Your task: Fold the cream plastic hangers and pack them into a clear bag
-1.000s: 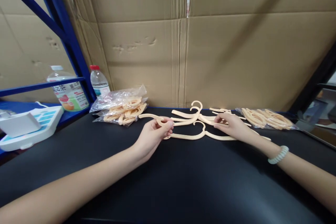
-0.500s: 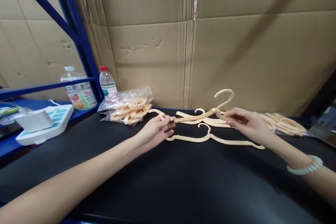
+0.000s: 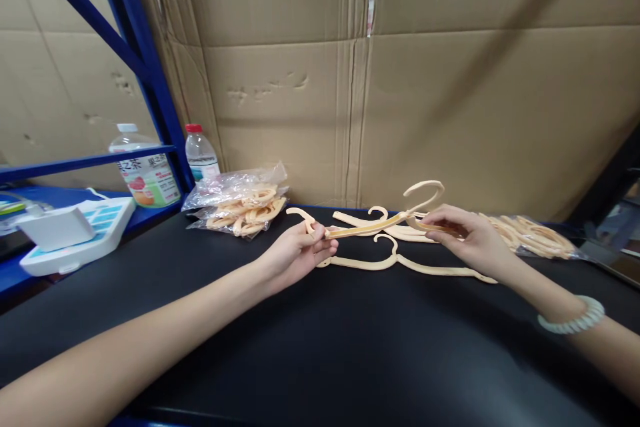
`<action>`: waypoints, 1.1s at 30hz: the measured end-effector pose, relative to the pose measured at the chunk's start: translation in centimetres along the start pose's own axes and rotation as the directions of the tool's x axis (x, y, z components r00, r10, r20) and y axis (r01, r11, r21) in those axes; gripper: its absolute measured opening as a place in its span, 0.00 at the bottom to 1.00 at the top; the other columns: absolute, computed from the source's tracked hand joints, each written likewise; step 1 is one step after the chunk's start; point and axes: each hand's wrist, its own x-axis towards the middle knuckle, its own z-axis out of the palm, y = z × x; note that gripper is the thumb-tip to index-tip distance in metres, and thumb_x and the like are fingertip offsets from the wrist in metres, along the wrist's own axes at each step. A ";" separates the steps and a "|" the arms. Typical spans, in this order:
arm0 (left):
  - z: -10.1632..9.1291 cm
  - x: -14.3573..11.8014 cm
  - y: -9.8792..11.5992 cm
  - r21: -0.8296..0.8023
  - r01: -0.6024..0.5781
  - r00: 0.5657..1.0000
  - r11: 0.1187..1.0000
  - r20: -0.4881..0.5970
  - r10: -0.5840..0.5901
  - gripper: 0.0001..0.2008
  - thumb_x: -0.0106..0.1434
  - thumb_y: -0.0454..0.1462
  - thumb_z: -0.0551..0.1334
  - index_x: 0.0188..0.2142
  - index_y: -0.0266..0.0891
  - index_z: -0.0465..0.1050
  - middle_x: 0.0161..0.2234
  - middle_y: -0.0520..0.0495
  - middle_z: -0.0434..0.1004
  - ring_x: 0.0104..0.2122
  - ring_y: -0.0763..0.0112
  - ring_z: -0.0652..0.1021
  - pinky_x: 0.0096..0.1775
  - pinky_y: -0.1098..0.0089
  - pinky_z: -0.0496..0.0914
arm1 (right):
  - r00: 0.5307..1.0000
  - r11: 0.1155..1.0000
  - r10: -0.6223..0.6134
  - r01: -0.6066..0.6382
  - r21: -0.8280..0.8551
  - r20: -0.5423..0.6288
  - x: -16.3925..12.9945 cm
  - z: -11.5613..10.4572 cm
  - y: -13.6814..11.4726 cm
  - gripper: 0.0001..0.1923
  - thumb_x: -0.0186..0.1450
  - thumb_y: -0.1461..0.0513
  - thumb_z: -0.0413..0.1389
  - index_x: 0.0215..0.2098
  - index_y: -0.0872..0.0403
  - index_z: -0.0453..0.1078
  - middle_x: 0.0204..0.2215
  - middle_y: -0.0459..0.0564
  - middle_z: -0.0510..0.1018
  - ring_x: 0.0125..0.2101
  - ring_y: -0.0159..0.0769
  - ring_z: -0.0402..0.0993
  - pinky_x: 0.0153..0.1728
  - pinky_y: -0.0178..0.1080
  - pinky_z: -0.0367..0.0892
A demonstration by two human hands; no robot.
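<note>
A cream plastic hanger (image 3: 373, 225) is raised just above the black table (image 3: 320, 340), its hook (image 3: 425, 191) pointing up. My left hand (image 3: 297, 252) pinches its left arm end and my right hand (image 3: 463, 233) grips its right arm near the hook. Under it, another cream hanger (image 3: 400, 263) lies flat on the table. More loose hangers (image 3: 365, 219) lie behind, partly hidden by the raised one.
A clear bag of cream parts (image 3: 240, 203) lies at the back left, another bag (image 3: 535, 235) at the back right. Two bottles (image 3: 200, 150) and a white device (image 3: 70, 230) stand on a blue shelf frame (image 3: 145, 80). Cardboard walls (image 3: 430, 93) close the back.
Both hands lifted one hanger off the pile a second ago; its hook now stands up. Since half a second ago it has stayed almost still, sinking slightly.
</note>
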 end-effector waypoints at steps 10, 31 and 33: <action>0.2 0.0 -0.4 0.055 -0.003 0.991 0.998 -0.136 0.010 0.15 0.62 0.20 0.52 0.22 0.33 0.64 0.25 0.46 0.73 0.23 0.75 0.77 0.32 0.75 0.75 | 0.996 0.995 -0.085 0.085 -0.049 0.005 0.1 -0.1 -1.0 0.05 0.65 0.60 0.55 0.37 0.50 0.72 0.36 0.49 0.77 0.37 0.38 0.74 0.38 0.39 0.70; 0.3 0.0 -0.2 0.029 0.036 0.990 0.999 -0.134 -0.032 0.16 0.62 0.20 0.53 0.21 0.32 0.66 0.25 0.46 0.74 0.26 0.71 0.80 0.35 0.73 0.77 | 0.999 0.994 -0.040 0.041 -0.100 0.004 0.0 -0.2 -0.7 0.06 0.63 0.58 0.55 0.36 0.51 0.72 0.33 0.49 0.77 0.33 0.37 0.74 0.35 0.39 0.71; 0.3 -0.1 -0.2 0.022 0.039 0.990 0.999 -0.137 -0.035 0.16 0.61 0.19 0.53 0.21 0.32 0.65 0.25 0.46 0.74 0.26 0.71 0.80 0.35 0.73 0.77 | 1.000 0.995 -0.029 0.029 -0.092 0.009 0.0 -0.1 -0.6 0.07 0.63 0.57 0.55 0.36 0.51 0.72 0.33 0.50 0.77 0.34 0.38 0.74 0.35 0.40 0.71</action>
